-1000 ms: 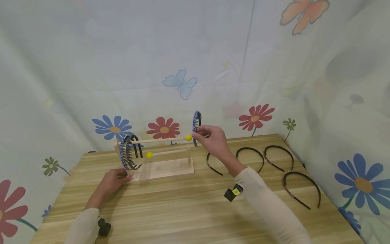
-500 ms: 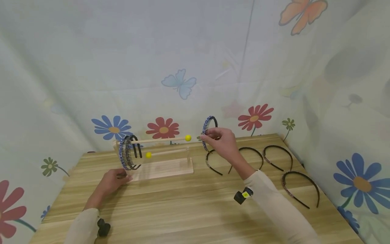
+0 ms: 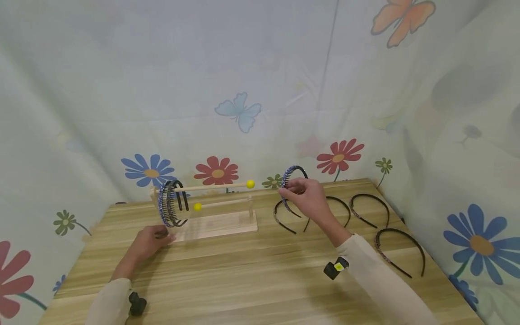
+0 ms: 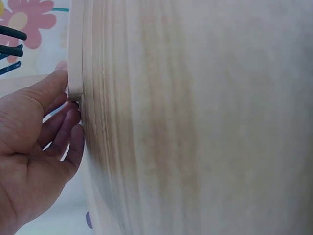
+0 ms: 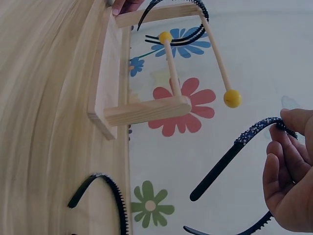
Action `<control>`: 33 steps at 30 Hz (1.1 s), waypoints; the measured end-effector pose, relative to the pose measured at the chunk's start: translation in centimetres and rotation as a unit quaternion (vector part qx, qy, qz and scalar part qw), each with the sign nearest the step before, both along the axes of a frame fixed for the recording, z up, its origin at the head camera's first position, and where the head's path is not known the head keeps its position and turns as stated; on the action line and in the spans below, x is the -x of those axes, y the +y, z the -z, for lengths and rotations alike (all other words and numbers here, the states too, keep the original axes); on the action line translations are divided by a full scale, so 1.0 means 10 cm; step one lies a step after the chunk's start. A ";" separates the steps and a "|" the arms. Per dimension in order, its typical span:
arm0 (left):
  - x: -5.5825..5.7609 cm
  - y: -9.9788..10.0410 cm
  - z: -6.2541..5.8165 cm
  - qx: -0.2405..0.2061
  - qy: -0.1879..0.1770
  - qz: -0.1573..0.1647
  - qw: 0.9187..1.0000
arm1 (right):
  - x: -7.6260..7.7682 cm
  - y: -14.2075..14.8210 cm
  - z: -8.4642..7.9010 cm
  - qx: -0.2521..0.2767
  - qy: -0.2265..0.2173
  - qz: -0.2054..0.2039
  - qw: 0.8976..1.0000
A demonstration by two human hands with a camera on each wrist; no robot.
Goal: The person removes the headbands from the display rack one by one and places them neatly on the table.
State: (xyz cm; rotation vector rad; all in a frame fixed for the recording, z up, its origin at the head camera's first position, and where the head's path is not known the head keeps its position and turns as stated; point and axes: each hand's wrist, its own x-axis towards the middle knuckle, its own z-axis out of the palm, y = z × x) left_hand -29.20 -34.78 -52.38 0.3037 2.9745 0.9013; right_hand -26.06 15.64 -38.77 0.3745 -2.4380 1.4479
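Observation:
My right hand (image 3: 312,202) pinches a black toothed headband (image 3: 286,180) with blue glitter along its outside, held up above the table. In the right wrist view the thumb and fingers grip its glittery part (image 5: 259,128), one end pointing down. A wooden stand (image 3: 221,226) has two rods tipped with yellow balls. Glittery headbands (image 3: 165,205) hang together at the left end of its upper rod (image 3: 215,186). My left hand (image 3: 148,243) holds the left front corner of the stand's base (image 4: 75,73), thumb on one side and fingers at the edge.
Several dark headbands lie on the right of the wood-grain table (image 3: 243,280), among them one near the front right (image 3: 400,253) and one behind it (image 3: 369,210). A flowered cloth (image 3: 162,90) hangs behind the table.
My right hand has carried its headband to the right and slightly down, away from the upper rod's yellow ball. The headband has turned to show more of its arch. The left hand stays put.

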 end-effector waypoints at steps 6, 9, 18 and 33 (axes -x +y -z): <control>0.00 0.00 0.01 -0.008 -0.001 0.003 1.000 | -0.05 0.12 0.14 -0.009 -0.019 0.015 1.000; 0.01 0.00 0.01 -0.007 -0.005 0.005 1.000 | -0.08 0.18 0.20 -0.017 -0.032 0.024 0.999; 0.00 0.00 0.00 -0.011 -0.004 -0.003 1.000 | -0.17 0.38 0.41 -0.046 -0.064 0.047 0.996; -0.02 0.02 -0.02 -0.012 -0.008 0.000 1.000 | -0.37 0.70 0.72 -0.078 -0.111 0.083 0.987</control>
